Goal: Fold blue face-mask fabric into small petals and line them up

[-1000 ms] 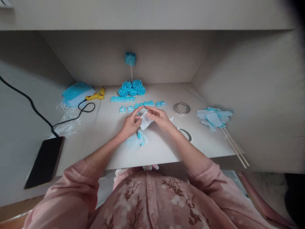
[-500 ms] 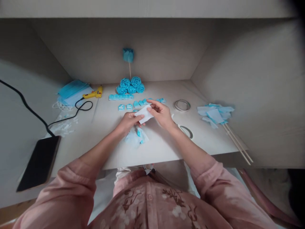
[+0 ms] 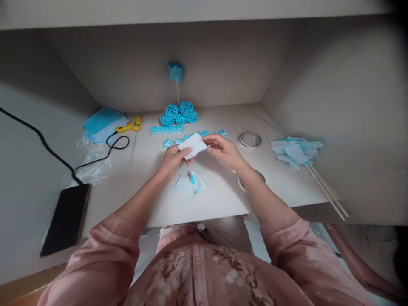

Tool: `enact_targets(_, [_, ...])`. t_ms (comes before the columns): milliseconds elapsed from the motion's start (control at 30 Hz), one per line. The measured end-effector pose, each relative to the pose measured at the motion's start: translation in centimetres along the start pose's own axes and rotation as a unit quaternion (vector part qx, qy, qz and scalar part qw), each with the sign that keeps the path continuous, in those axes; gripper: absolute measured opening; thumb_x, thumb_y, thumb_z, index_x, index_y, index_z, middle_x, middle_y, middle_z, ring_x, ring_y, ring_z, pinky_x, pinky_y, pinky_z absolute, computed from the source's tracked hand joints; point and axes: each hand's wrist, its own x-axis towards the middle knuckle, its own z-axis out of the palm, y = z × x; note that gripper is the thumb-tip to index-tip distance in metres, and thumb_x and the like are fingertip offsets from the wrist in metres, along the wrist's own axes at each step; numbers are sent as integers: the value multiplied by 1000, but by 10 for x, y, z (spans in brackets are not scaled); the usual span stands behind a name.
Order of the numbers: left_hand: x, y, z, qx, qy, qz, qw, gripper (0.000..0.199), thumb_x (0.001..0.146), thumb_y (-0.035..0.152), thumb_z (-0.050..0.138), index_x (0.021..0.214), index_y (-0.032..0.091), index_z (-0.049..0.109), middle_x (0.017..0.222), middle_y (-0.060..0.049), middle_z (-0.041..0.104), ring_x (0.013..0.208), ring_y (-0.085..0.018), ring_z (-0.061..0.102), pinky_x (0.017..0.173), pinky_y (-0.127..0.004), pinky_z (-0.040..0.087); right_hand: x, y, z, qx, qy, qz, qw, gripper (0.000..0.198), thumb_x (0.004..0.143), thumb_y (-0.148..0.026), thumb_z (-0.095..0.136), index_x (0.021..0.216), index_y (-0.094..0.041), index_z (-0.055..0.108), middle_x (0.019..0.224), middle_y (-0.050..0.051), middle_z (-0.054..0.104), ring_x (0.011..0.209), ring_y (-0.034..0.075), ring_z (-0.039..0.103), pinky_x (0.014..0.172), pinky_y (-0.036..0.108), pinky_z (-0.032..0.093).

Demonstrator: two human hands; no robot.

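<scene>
Above the table, my left hand grips a white fabric piece, its thumb pressed on top and its fingers underneath. A light blue edge shows along the piece's lower right side. My right hand is closed in a pinch at that right edge, thumb and forefinger together. Crumpled white and blue scraps lie on the table below my hands. Just beyond my fingers is a row of small folded blue pieces, partly hidden by the hands and the fabric.
Blue rolled roses are stacked at the back, near a blue flower on a stick. Left are face masks, a yellow glue gun with a cord, and a phone. Tape rolls and wooden sticks are right.
The white piece has turned flatter and is seen more broadly. My right hand has shifted from its top to its right edge. The whole view has moved slightly.
</scene>
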Motion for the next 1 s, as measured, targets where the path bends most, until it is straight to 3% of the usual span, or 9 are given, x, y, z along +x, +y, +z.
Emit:
enact_targets(167, [-2, 0, 1, 11, -19, -4, 1000, 29, 66, 35, 73, 78, 10, 66, 66, -5, 67, 51, -12, 58, 45, -22, 42, -1, -1, 3, -44, 0, -2, 999, 13, 81, -27, 68, 93, -23, 72, 96, 2, 72, 91, 16, 65, 84, 30, 49])
enact_targets(267, [-3, -1, 1, 29, -17, 4, 999, 26, 68, 34, 72, 75, 10, 67, 66, -6, 68, 51, -11, 57, 45, -23, 42, -1, -1, 6, -29, 8, 15, 999, 14, 80, -33, 71, 86, -21, 72, 87, 1, 71, 81, 15, 62, 79, 29, 48])
enact_targets(600, [-5, -1, 5, 50, -20, 14, 998, 25, 70, 36, 70, 73, 11, 67, 68, -6, 68, 52, -11, 56, 48, -23, 41, 0, -6, 14, 4, 73, 63, 995, 20, 75, -40, 70, 77, -20, 68, 77, 1, 67, 71, 14, 58, 70, 28, 46])
enact_targets(867, [-4, -5, 3, 39, -21, 8, 999, 26, 69, 34, 72, 76, 9, 68, 68, -6, 68, 52, -11, 57, 47, -23, 43, 1, -5, 16, 10, 69, 58, 996, 14, 73, -33, 68, 75, -19, 65, 75, 0, 65, 69, 13, 56, 69, 27, 45])
enact_targets(1000, [-3, -5, 2, 22, -27, 3, 999, 36, 72, 43, 72, 81, 8, 68, 69, -7, 69, 52, -12, 59, 46, -23, 45, 1, -5, 17, -1, 75, 58, 996, 13, 74, -32, 67, 74, -20, 65, 73, 0, 65, 67, 12, 55, 67, 27, 44])
